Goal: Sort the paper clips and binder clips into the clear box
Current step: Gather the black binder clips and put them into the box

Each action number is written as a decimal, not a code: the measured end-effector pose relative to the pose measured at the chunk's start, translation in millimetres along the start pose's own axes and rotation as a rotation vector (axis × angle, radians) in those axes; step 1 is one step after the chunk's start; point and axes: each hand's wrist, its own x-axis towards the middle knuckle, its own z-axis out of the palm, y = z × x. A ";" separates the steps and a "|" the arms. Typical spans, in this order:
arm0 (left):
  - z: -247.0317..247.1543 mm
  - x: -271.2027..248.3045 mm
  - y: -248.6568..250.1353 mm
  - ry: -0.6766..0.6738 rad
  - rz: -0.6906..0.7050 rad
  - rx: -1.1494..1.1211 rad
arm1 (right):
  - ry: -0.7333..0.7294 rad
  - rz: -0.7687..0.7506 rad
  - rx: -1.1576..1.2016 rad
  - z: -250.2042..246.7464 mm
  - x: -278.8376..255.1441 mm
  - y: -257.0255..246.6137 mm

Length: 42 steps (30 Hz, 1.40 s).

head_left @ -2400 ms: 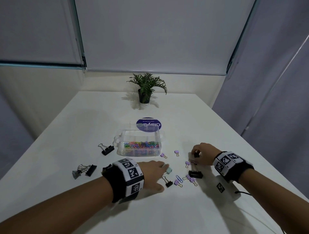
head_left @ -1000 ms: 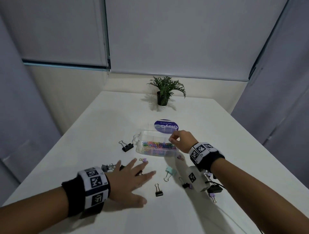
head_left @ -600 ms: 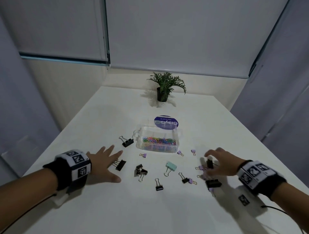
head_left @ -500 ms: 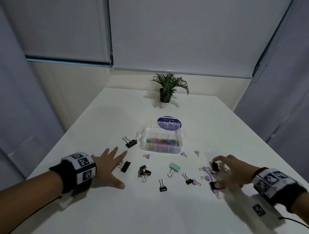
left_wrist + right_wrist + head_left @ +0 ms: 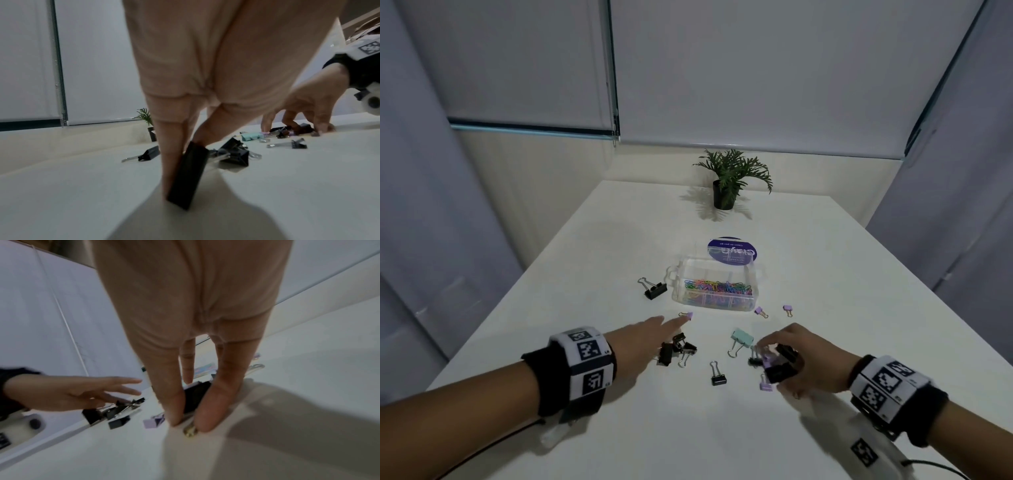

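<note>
The clear box (image 5: 717, 289) holds colourful paper clips and stands mid-table. My left hand (image 5: 669, 327) lies just in front of it with straight fingers. They touch a cluster of black binder clips (image 5: 676, 349). In the left wrist view one black clip (image 5: 187, 173) leans against a finger. My right hand (image 5: 774, 351) arches over black and purple clips, fingers curled. In the right wrist view my right hand (image 5: 185, 423) pinches a black binder clip (image 5: 195, 396) between thumb and finger.
Loose on the table are a mint clip (image 5: 741, 339), a small black clip (image 5: 717, 375), a black clip (image 5: 654, 289) left of the box, and purple clips (image 5: 760, 311) near its right corner. A purple-labelled lid (image 5: 732, 255) and a potted plant (image 5: 726, 192) stand behind.
My left hand has slid right onto the black clips. My right hand has moved left toward the middle, drawing black and purple clips along under its fingers.
</note>
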 end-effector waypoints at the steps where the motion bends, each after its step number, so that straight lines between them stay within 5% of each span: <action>1: -3.5 1.8 -2.5 0.026 -0.002 -0.017 | 0.001 -0.023 -0.005 2.1 3.4 -6.2; 10: -4.8 -2.2 -34.8 0.106 -0.115 -0.031 | -0.006 -0.117 0.040 0.4 21.7 -35.1; 19: -5.5 -8.3 -24.7 0.050 -0.071 -0.147 | -0.067 0.123 -0.010 -16.9 0.1 -11.2; 26: -4.6 -4.1 -33.7 0.059 -0.025 -0.105 | -0.071 0.170 -0.067 -11.4 -5.0 0.4; 42: 5.2 42.4 24.5 0.031 0.074 -0.056 | 0.018 -0.034 0.010 14.6 55.8 -60.9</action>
